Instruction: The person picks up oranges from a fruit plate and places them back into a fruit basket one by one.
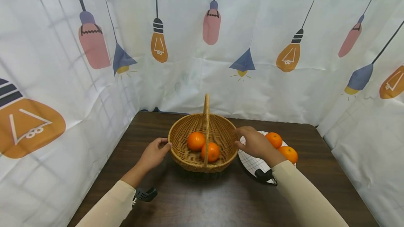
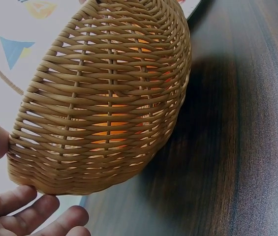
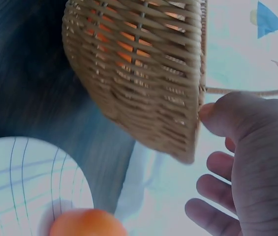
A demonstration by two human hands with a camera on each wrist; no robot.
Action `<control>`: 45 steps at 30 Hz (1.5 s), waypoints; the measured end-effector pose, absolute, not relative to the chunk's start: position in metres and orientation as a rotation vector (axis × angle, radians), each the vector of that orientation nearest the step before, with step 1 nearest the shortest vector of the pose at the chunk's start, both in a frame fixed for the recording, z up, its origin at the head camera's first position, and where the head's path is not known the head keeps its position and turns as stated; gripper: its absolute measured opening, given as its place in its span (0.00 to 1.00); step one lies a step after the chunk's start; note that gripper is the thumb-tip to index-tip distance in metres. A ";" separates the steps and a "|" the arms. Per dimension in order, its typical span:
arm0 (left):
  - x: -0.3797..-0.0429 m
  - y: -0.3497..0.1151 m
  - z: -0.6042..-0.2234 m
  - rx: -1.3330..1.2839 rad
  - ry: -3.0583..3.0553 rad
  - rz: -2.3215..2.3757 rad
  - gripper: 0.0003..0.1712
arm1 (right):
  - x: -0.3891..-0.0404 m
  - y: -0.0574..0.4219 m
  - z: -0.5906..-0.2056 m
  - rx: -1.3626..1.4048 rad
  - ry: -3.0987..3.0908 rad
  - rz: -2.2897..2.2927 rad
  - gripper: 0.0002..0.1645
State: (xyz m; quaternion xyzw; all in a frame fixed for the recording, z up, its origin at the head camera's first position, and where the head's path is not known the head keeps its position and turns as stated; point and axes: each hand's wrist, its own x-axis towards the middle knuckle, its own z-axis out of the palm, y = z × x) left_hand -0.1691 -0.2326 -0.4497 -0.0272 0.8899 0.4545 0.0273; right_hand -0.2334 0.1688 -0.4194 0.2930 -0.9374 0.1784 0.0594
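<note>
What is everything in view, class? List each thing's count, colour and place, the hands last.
Table: one, dark brown, foreground
Backdrop: one, white with coloured printed lamps, behind the table
Basket: one, tan, centre
Plate: one, white with dark grid lines, right of basket
Oranges: four, orange, two in basket, two on plate
Sleeves: two, cream, lower left and right
Wrist straps: two, black, near sleeve cuffs
Left hand: one, basket's left rim
Right hand: one, basket's right rim

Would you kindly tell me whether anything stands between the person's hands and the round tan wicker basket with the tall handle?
Nothing visible does: the left hand pinches the left rim of the basket, and the right hand is right at its right rim. The round white grid-patterned plate sits beside it.
</note>
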 end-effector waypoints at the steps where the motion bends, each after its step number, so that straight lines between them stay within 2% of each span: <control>1: -0.169 -0.233 -0.450 -0.083 2.747 1.403 0.30 | -0.234 0.171 -0.420 0.886 -2.840 0.546 0.27; 5: -0.168 -0.233 -0.450 -0.079 2.741 1.412 0.30 | -0.233 0.181 -0.420 0.850 -2.888 0.575 0.27; 23: -0.169 -0.233 -0.449 -0.090 2.726 1.430 0.31 | -0.226 0.223 -0.421 0.722 -2.974 0.563 0.39; 30: -0.168 -0.233 -0.451 -0.085 2.734 1.425 0.31 | -0.226 0.244 -0.429 0.743 -2.936 0.552 0.35; 45: -0.168 -0.234 -0.453 -0.082 2.746 1.418 0.30 | -0.217 0.286 -0.434 0.570 -3.018 0.529 0.40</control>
